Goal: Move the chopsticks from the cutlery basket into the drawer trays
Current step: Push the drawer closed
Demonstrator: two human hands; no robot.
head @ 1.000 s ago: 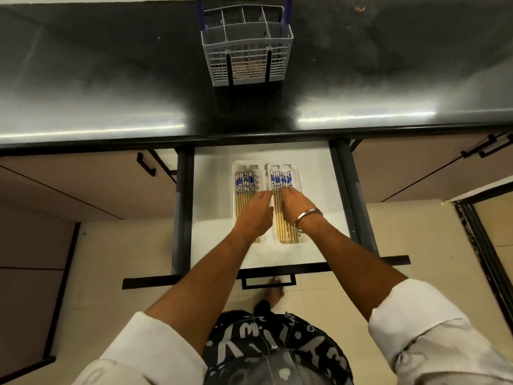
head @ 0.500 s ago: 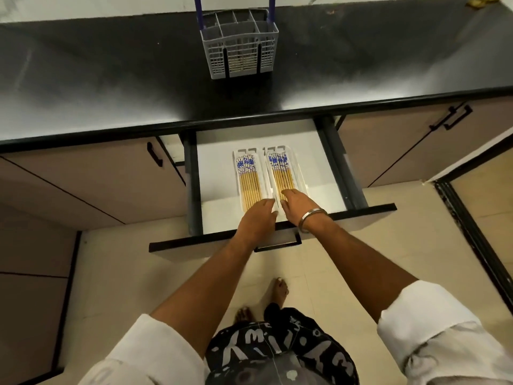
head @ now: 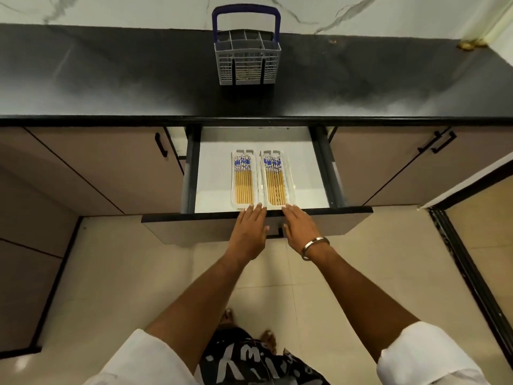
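Two white trays lie side by side in the open drawer (head: 299,162). The left tray (head: 232,187) and the right tray (head: 291,187) each hold several yellow chopsticks with blue-patterned tops, the left bundle (head: 243,182) and the right bundle (head: 274,182). My left hand (head: 249,230) and my right hand (head: 295,226) lie flat over the drawer's front edge, fingers straight, fingertips at the near ends of the trays. Neither hand holds anything. The grey cutlery basket (head: 247,61) with a blue handle stands on the black counter behind the drawer.
The black counter (head: 111,79) runs the full width, with a marbled wall behind. Closed beige cabinet doors with black handles (head: 161,144) flank the drawer. Tiled floor (head: 125,273) lies below, and a dark door frame (head: 466,262) stands at the right.
Both hands have drawn back from the chopsticks in the trays to the drawer's front edge. The drawer has slid inward, and the view has pulled back.
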